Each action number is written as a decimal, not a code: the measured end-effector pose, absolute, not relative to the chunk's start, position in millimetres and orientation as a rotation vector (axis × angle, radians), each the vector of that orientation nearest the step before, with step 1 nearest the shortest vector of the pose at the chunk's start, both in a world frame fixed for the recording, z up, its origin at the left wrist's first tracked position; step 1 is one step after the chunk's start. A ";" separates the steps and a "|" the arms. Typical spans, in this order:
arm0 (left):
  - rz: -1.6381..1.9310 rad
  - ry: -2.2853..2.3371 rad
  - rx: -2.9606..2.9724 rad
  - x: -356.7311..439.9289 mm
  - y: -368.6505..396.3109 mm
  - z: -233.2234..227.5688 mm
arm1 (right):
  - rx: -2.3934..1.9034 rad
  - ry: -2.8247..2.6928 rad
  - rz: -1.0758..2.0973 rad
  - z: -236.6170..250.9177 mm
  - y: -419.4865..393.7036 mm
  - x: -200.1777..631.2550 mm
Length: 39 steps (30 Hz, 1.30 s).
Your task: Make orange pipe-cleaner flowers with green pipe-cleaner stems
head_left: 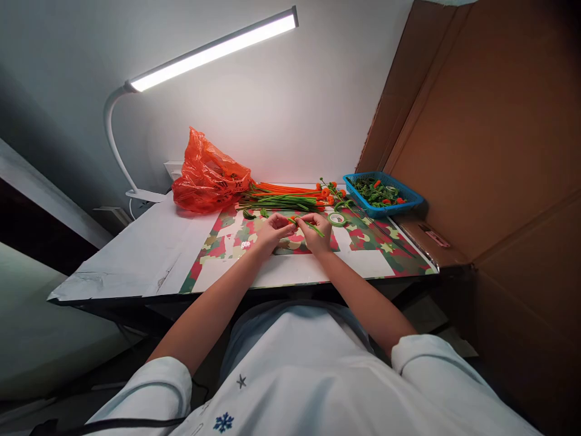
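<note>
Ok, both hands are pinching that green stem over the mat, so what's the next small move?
Probably reach the right hand to the green tape roll just beside it, while the left hand keeps the green stem pinched.

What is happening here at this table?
A person sits at a table under a desk lamp. The left hand and right hand meet over a patterned mat, pinching a small orange piece with a green stem. Behind lie orange and green stems, an orange plastic bag, a tape roll and a blue basket of small pieces.
</note>
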<state>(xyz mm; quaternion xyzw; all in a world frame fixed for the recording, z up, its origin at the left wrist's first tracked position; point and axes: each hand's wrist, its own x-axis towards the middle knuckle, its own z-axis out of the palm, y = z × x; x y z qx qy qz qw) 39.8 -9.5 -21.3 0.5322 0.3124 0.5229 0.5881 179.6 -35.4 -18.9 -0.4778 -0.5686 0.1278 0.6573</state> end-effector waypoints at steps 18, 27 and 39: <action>1.329 0.715 1.168 39.0 -7.1 -21.9 | -0.919 -1.442 0.303 -17.8 -41.4 175.7; 1.298 0.715 1.141 38.3 -6.4 -18.9 | -0.971 -1.375 0.454 -24.7 -29.5 178.0; 1.338 0.731 1.160 40.8 -7.3 -19.8 | -1.006 -1.478 0.136 -25.9 -41.0 169.6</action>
